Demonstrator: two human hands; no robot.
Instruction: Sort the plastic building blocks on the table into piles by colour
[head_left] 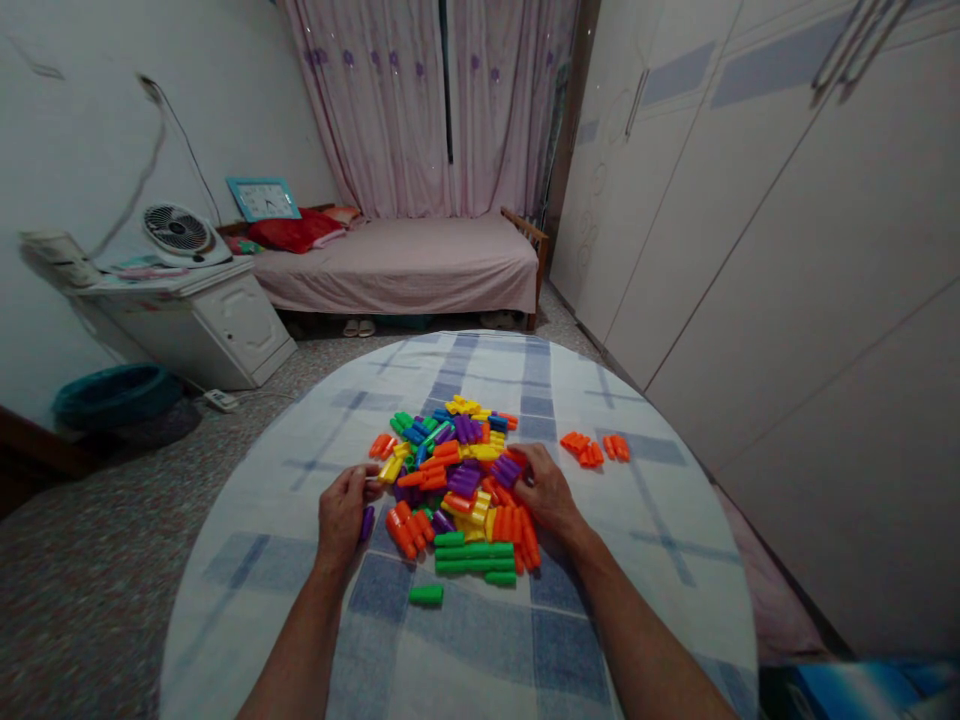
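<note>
A heap of small plastic blocks [457,470] in orange, purple, yellow, green and blue lies on a round table with a blue-checked white cloth [660,530]. My left hand [341,515] rests at the heap's left edge, fingers curled, pinching a yellow block [388,470]; a purple block [367,523] lies beside its palm. My right hand [547,490] sits on the heap's right side, fingers bent over orange and purple blocks; what it grips is hidden. Green blocks [472,552] lie in rows at the near side, one green block [426,594] apart.
A small group of orange blocks [592,448] lies apart at the right of the heap. Beyond the table stand a bed [405,262], a white cabinet with a fan [180,232], and wardrobes [787,250] along the right. A teal basin [112,395] sits on the floor.
</note>
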